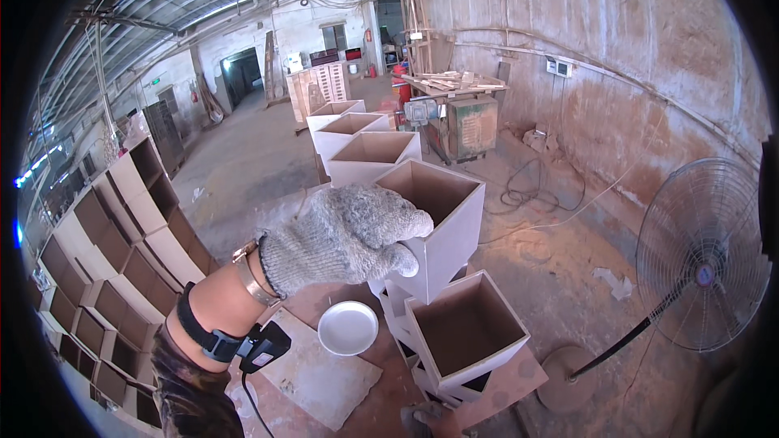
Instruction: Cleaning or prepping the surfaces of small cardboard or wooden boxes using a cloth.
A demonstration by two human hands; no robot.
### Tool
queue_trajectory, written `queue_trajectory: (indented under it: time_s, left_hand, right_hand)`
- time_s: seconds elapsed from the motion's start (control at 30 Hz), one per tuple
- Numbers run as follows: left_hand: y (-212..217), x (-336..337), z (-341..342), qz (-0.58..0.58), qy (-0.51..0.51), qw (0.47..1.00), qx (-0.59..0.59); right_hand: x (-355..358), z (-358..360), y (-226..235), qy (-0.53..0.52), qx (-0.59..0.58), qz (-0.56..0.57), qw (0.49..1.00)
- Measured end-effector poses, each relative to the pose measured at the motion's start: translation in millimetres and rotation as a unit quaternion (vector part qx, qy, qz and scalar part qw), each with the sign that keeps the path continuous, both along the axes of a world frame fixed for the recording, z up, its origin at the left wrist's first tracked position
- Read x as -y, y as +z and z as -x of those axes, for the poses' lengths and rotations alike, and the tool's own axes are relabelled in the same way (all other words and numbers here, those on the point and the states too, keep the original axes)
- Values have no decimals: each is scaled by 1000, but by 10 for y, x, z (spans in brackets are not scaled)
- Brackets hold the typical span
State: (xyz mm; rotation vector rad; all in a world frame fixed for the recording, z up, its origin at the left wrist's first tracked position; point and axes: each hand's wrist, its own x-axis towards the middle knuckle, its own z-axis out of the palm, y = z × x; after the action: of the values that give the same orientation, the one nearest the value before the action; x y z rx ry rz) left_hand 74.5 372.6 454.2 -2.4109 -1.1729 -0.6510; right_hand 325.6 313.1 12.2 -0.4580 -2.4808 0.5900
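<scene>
- Left hand [349, 235], in a grey knit glove, comes in from 7 o'clock. Fingers curled over the near rim of a tall white open-top box [438, 223]: a grip on the box, closed round its edge. Watch and a black wrist strap with a small device on the forearm.
- Right hand [430, 420]: only a gloved scrap shows at 6 o'clock, low at the frame edge. Cannot tell whether it is open or closed, or what it touches.
- At 9 o'clock, along the left rim: a long stack of white boxes with brown insides [114, 251], lying on their sides, too many to count surely.
- The gripped box stands at centre, upright, raised on other pieces. Just below it at 5 o'clock, a second open box [471, 332] on a low pile of white parts.
- A round white dish [347, 328] on a pale board on the floor, at 6 o'clock from the hand.
- Behind, toward 12 o'clock: a row of three more open boxes [369, 154] in line. Count of upright open boxes: five.
- Progress, by judgement: many boxes look assembled; the held one looks mid-placement or mid-check, not yet released.
- At 3 o'clock: one standing fan [702, 255] on a round base, cables on the dusty floor.
</scene>
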Motion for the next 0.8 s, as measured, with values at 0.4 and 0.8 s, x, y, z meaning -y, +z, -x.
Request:
queue_trajectory:
  time_s: [0.4,0.8]
  left_hand:
    - [-83,-36,-141,-28,28,999,6]
    - [-36,-3,-342,47,52,996,52]
  right_hand:
    - [-15,93,-338,4,-40,309,950]
    - [-1,116,457,-24,-8,546,837]
